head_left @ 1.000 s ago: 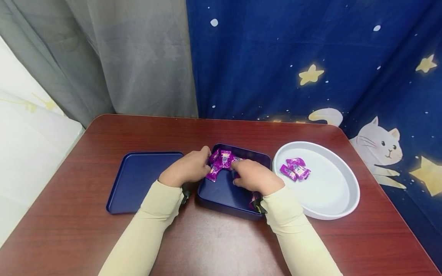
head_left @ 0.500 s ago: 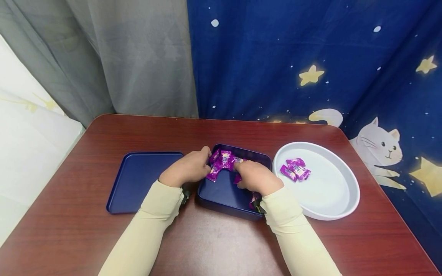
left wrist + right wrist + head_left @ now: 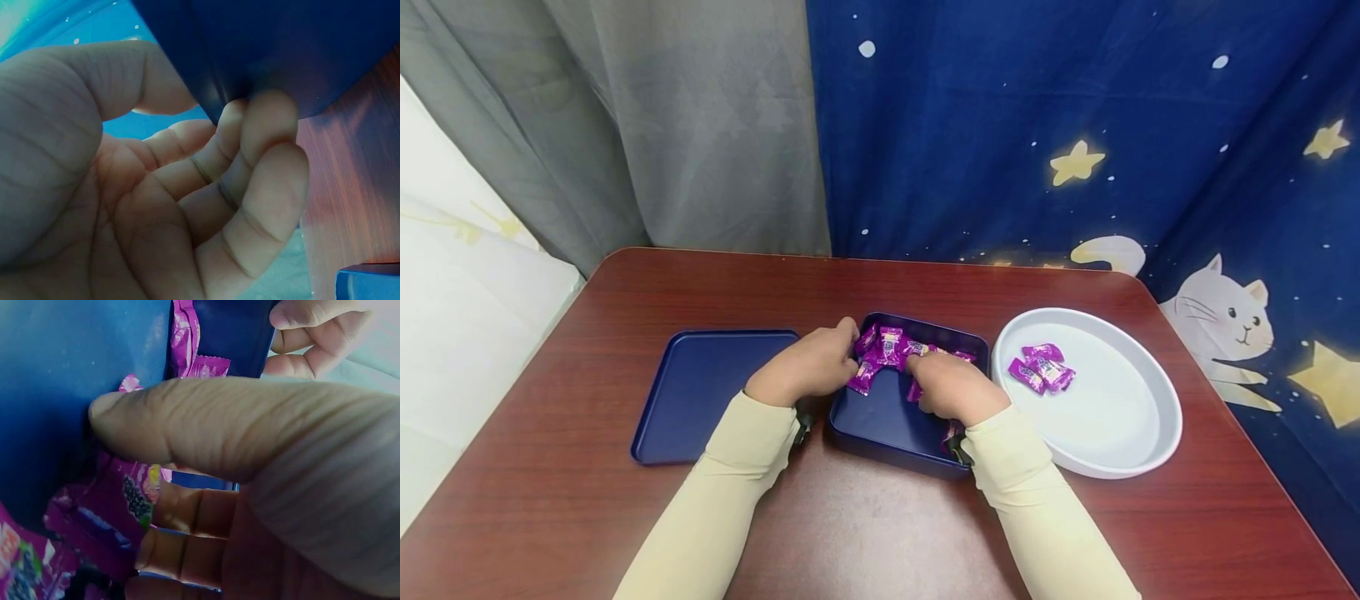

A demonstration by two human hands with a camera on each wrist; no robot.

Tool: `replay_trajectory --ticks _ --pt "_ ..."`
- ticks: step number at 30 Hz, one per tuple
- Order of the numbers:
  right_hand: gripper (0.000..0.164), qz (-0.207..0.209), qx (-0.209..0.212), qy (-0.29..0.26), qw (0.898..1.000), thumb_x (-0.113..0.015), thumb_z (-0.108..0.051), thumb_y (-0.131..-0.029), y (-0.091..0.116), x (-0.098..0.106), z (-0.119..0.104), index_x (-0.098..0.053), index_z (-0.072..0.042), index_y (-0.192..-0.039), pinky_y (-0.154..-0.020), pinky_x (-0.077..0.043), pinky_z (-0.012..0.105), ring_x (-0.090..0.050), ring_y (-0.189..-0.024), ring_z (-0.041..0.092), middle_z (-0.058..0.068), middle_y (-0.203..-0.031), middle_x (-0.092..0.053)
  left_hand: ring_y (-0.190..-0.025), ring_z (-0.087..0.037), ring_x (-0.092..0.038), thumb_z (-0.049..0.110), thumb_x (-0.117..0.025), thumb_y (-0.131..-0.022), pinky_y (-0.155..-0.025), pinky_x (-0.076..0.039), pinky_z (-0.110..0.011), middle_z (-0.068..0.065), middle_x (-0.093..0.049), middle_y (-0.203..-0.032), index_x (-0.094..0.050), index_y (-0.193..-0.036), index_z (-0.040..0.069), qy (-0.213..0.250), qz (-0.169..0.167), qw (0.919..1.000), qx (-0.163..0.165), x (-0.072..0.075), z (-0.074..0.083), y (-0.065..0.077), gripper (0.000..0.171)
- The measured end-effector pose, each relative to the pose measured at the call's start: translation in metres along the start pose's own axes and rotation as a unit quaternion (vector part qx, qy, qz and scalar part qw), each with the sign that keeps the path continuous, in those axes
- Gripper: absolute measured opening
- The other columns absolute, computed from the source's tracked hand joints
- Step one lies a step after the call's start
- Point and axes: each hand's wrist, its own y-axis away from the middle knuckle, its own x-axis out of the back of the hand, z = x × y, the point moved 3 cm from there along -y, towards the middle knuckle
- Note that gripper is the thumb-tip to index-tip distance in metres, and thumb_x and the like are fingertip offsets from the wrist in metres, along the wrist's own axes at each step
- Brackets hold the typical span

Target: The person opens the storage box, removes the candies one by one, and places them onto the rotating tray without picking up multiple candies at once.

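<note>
Purple wrapped candies lie in the navy box, mostly along its far side. My left hand grips the box's left wall; in the left wrist view its curled fingers press the blue outer face. In the box, my right hand has its fingers and thumb bent down around a candy. The right wrist view shows the thumb lying across a purple grape-print candy, with fingertips at its edge; the contact is partly hidden. Another candy sits beside the right wrist.
A white round tray touches or nearly touches the box's right side, holding several purple candies. Left of the box, a flat navy lid lies on the brown table. Curtains hang behind the table.
My right hand has shifted slightly right and tucked its thumb in, uncovering candies along the box's far right side. My left hand and the box have stayed put.
</note>
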Motion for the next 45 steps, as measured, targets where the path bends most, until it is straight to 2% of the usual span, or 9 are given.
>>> replay_trajectory --ticks 9,15,20,26,31,38,45 --pt "0.006 0.006 0.027 -0.01 1.0 -0.068 -0.007 -0.09 -0.002 0.001 -0.003 -0.062 -0.01 -0.091 -0.078 -0.048 0.037 -0.055 -0.078 0.021 0.002 -0.078 -0.058 -0.087 -0.023 -0.058 0.011 -0.058 -0.095 -0.083 -0.048 -0.04 -0.013 -0.062 -0.102 -0.046 -0.127 0.0 -0.003 0.003 1.0 -0.004 0.001 0.0 0.0 0.036" --pt "0.009 0.027 0.068 -0.009 0.997 -0.064 -0.003 -0.092 -0.001 0.004 -0.007 -0.062 -0.01 -0.086 -0.076 -0.047 0.034 -0.053 -0.075 0.021 0.001 -0.074 -0.054 -0.085 -0.023 -0.058 0.01 -0.058 -0.094 -0.08 -0.048 -0.04 -0.011 -0.062 -0.097 -0.047 -0.126 -0.001 -0.006 0.004 0.9999 -0.008 0.001 -0.001 -0.001 0.035" --pt "0.007 0.041 0.086 -0.011 0.995 -0.063 -0.003 -0.093 0.002 0.008 -0.009 -0.065 -0.009 -0.094 -0.082 -0.05 0.035 -0.057 -0.08 0.02 0.002 -0.083 -0.062 -0.084 -0.023 -0.058 0.01 -0.058 -0.094 -0.08 -0.048 -0.04 -0.01 -0.061 -0.093 -0.047 -0.125 -0.001 -0.016 0.008 0.9998 -0.011 0.001 0.0 -0.001 0.035" --pt "0.016 0.045 0.093 -0.012 0.995 -0.062 0.0 -0.093 0.005 0.01 -0.009 -0.069 -0.008 -0.105 -0.089 -0.052 0.038 -0.063 -0.09 0.021 0.005 -0.098 -0.069 -0.082 -0.023 -0.057 0.009 -0.058 -0.093 -0.079 -0.047 -0.04 -0.009 -0.06 -0.089 -0.047 -0.124 -0.001 -0.015 0.006 0.9998 -0.013 0.001 0.0 -0.001 0.034" --pt "0.019 0.057 0.107 -0.01 0.993 -0.062 0.001 -0.092 0.006 0.012 -0.008 -0.07 -0.007 -0.107 -0.088 -0.052 0.037 -0.063 -0.089 0.021 0.005 -0.098 -0.069 -0.082 -0.022 -0.057 0.01 -0.058 -0.094 -0.078 -0.047 -0.039 -0.009 -0.059 -0.088 -0.047 -0.125 -0.001 -0.015 0.005 0.9998 -0.009 0.001 0.0 0.0 0.035" --pt "0.015 0.069 0.112 -0.005 0.991 -0.062 -0.001 -0.092 0.009 0.016 -0.009 -0.07 -0.008 -0.102 -0.081 -0.052 0.034 -0.059 -0.078 0.019 0.002 -0.083 -0.064 -0.082 -0.023 -0.057 0.01 -0.059 -0.095 -0.078 -0.047 -0.039 -0.009 -0.059 -0.088 -0.047 -0.126 0.0 -0.012 0.001 0.9999 -0.002 0.0 0.0 0.0 0.035" --pt "0.02 0.07 0.111 -0.015 0.991 -0.062 -0.001 -0.093 0.013 0.02 -0.01 -0.07 -0.007 -0.11 -0.087 -0.053 0.035 -0.063 -0.085 0.019 0.005 -0.096 -0.069 -0.083 -0.023 -0.057 0.01 -0.059 -0.094 -0.079 -0.048 -0.039 -0.01 -0.06 -0.091 -0.047 -0.125 0.0 -0.013 0.004 0.9999 -0.002 0.0 0.0 -0.001 0.035"
